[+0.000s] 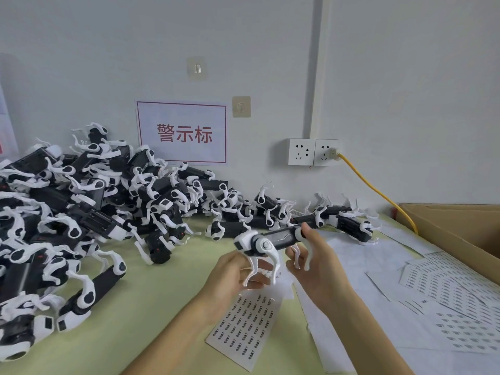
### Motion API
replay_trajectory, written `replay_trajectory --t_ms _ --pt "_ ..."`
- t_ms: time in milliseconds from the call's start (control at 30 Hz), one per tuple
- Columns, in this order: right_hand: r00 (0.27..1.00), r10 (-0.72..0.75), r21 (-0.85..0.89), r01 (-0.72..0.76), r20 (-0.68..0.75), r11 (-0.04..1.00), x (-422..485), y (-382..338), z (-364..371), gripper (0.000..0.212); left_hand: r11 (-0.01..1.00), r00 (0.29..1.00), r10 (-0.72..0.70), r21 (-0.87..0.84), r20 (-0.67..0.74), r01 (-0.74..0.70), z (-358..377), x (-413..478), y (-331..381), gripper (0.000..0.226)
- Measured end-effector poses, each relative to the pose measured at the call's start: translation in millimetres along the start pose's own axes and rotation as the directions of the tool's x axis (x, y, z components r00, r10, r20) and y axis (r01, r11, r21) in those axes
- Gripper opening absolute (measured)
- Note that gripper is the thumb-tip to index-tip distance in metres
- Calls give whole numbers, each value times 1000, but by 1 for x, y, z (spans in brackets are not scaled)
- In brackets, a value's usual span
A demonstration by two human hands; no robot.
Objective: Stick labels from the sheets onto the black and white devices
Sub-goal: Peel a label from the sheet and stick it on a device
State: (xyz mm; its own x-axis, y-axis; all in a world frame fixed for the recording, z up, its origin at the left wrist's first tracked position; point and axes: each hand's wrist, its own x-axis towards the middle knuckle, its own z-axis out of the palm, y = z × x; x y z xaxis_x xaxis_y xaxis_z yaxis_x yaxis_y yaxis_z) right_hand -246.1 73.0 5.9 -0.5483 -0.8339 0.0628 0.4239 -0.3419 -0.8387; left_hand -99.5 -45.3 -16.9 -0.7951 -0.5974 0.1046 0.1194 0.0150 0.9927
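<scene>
- Forearms enter low in the head view; between them a white paper label sheet printed with rows of small dark labels lies flat on the pale green table.
- Just above the sheet, a black and white dog-shaped plastic device is held clear of the table, trunk roughly level, thin white legs hanging.
- Right hand grips its rear end, thumb on top, fingers beneath.
- Left hand sits at the front legs; fingers blurred, so I cannot tell if it pinches anything.
- Handling, as judged: light, stiff shell, glossy. The legs look thin and snappable, so hold it by the black trunk or the chunky ends.
- Left: a big heap of similar black and white devices, legs tangled.
- Right: more loose white label sheets, overlapping, beside a brown cardboard box.
- Behind: a yellow cable plugged into a white wall socket, and a red-bordered paper sign.
</scene>
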Motion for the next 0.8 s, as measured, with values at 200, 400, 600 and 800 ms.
replay_trajectory --t_ms 200,400,600,800 --pt "999 32 -98 -34 -27 995 -1 0 1 42 905 942 -85 -371 323 209 -1 -2 10 66" --pt "998 -54 -486 66 38 871 -3 -3 -3 76 982 920 -109 -102 376 158 -5 -7 10 61" --pt "980 -197 -584 162 4 795 -3 3 2 63 987 960 -129 -65 248 149 6 -6 4 49" --pt "879 -365 -307 271 -307 912 3 -5 -8 19 987 996 -84 -136 31 88 10 -4 -1 55"
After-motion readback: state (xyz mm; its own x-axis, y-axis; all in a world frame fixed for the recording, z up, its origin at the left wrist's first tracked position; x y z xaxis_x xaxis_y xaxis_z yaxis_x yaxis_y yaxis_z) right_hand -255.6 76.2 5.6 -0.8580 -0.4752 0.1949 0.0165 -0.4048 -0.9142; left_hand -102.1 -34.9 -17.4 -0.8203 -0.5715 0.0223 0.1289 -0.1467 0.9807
